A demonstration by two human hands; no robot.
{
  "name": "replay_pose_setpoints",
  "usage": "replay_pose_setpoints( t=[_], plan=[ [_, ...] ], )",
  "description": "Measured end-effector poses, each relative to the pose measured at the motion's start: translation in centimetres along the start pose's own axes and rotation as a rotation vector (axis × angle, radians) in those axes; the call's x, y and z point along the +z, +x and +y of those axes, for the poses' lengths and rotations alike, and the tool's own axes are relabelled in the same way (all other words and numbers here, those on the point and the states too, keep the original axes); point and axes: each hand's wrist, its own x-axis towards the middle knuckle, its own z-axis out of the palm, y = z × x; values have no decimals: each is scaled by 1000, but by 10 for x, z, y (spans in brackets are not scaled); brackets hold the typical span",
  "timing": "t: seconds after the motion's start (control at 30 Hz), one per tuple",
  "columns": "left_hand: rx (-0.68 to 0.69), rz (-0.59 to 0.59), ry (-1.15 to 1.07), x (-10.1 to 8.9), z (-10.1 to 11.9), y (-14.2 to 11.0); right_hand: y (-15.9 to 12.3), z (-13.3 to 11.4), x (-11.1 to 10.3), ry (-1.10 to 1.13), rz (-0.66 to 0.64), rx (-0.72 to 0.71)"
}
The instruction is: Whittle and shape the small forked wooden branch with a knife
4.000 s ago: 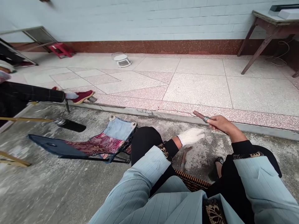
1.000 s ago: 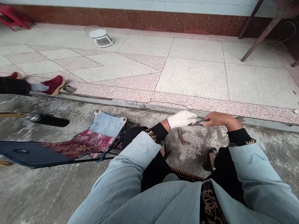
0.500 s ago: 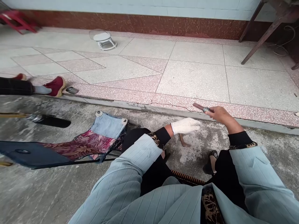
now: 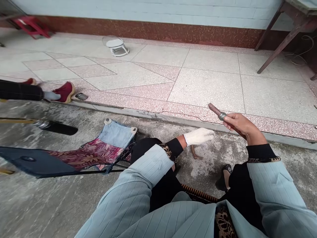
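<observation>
My right hand point(image 4: 239, 125), bare, is closed around a brown stick point(image 4: 214, 108) with grey-green wire point(image 4: 222, 116) wound about it. The stick's free end points up and left over the tiled step. My left hand point(image 4: 199, 136), in a white knitted glove, is pinched together to the left of the stick and a little below it. From its fingertips a fine strand of the wire seems to run up toward the winding. Beneath the glove, a crooked brown stick point(image 4: 196, 154) lies on the concrete.
A folding chair with denim and floral cloth point(image 4: 86, 155) stands to my left. Beyond are another person's red shoe point(image 4: 65, 92), a metal can-like object point(image 4: 81, 96), a white stool point(image 4: 116, 44), a red stool point(image 4: 33, 26) and a wooden table point(image 4: 279, 49). The raised step's edge point(image 4: 148, 113) crosses ahead.
My right hand has turned the stick so that it points more steeply upward, and has shifted slightly right. The gloved hand keeps its pinch. The whole view has shifted a little.
</observation>
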Motion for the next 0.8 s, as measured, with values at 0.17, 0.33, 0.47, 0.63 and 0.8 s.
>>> replay_pose_setpoints(
  t=[0.17, 0.33, 0.47, 0.63, 0.8],
  plan=[
    [51, -24, 260, -9, -1, -3, 13, 10, 15, -531, -165, 205],
    [115, -7, 108, -17, -4, -5, -8, -3, 14, -195, -881, 38],
    [19, 66, -83, -12, -3, -3, -16, -8, 3, 94, -396, -45],
    [45, -30, 42, -2, -2, 0, 2, 2, 7, 15, 133, 74],
    [87, -32, 203, -8, -1, -2, 11, 8, 18, -618, -109, 204]
  ],
)
